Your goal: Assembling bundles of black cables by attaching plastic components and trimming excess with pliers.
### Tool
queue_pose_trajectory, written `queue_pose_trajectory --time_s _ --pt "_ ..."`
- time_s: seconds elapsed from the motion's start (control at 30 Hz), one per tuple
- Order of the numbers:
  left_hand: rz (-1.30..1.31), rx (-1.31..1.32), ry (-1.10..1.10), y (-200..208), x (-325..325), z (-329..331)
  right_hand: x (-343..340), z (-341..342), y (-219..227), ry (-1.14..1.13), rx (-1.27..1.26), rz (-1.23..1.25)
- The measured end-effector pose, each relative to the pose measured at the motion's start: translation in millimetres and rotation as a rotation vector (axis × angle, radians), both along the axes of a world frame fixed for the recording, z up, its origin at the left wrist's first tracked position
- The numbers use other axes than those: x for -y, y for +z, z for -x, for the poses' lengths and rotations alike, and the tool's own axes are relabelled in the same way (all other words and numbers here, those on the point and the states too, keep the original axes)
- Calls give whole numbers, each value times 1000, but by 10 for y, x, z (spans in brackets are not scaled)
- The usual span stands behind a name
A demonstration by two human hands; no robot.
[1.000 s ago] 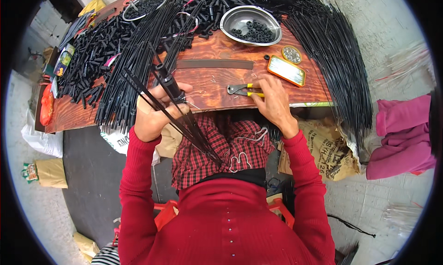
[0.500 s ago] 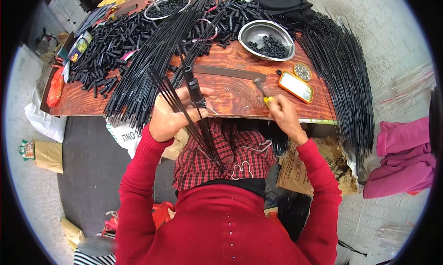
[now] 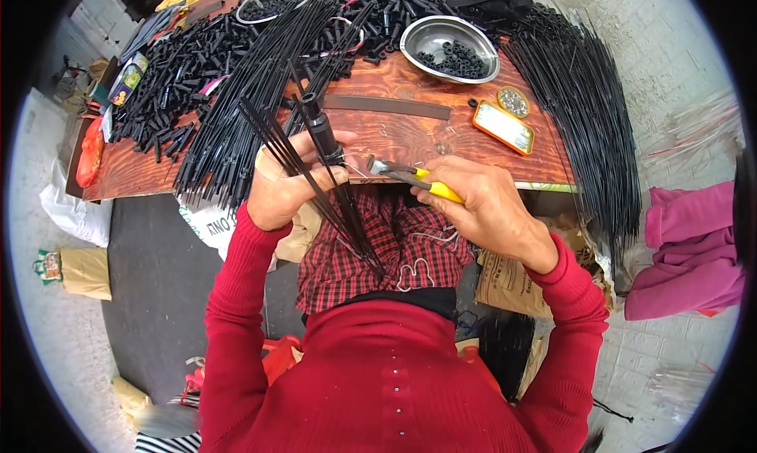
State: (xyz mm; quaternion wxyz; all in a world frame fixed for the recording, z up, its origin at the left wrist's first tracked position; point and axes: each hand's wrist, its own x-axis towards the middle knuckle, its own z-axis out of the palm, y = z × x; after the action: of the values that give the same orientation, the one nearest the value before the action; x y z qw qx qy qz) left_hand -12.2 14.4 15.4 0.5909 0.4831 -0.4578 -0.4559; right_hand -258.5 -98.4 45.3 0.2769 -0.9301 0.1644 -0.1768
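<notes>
My left hand (image 3: 276, 191) is closed round a black tube fitting (image 3: 322, 131), held slightly tilted over the table's front edge. Several thin black rods (image 3: 272, 135) run through the same grip, their lower ends reaching toward my lap. A pale, thin wire or pin (image 3: 355, 167) sticks out by the fitting's lower end. My right hand (image 3: 497, 208) grips yellow-handled pincers (image 3: 404, 171) lying sideways, the metal head pointing left, close to that wire. Whether the jaws touch the wire I cannot tell.
On the wooden table (image 3: 394, 134) lie a flat dark bar (image 3: 386, 106), a steel bowl (image 3: 485, 68) of small black rings, an orange-rimmed tin (image 3: 503, 126) and a round tin (image 3: 513, 101). Black tube pieces (image 3: 173, 90) heap at left; long rod bundles (image 3: 579, 106) hang off the right.
My right hand has turned the pincers sideways and brought their head left and down, close to the wire at the fitting. My left hand keeps its hold on the fitting and rods.
</notes>
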Motion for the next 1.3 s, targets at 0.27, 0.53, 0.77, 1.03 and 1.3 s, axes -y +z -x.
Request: queue_pose_trajectory --time_s 0.27,0.53,0.77,1.03,1.3 --pt "3 16 26 66 -5 90 -50 -31 234 -14 -50 202" --pt "-15 48 33 74 21 98 -119 -62 358 -96 -144 504" --pt "-30 52 41 100 21 95 -151 -135 302 -116 -154 692" --pt "-4 31 27 89 23 71 -125 -195 438 -77 -310 900" --pt "-46 99 -1 142 22 71 -52 -220 556 -4 -276 924"
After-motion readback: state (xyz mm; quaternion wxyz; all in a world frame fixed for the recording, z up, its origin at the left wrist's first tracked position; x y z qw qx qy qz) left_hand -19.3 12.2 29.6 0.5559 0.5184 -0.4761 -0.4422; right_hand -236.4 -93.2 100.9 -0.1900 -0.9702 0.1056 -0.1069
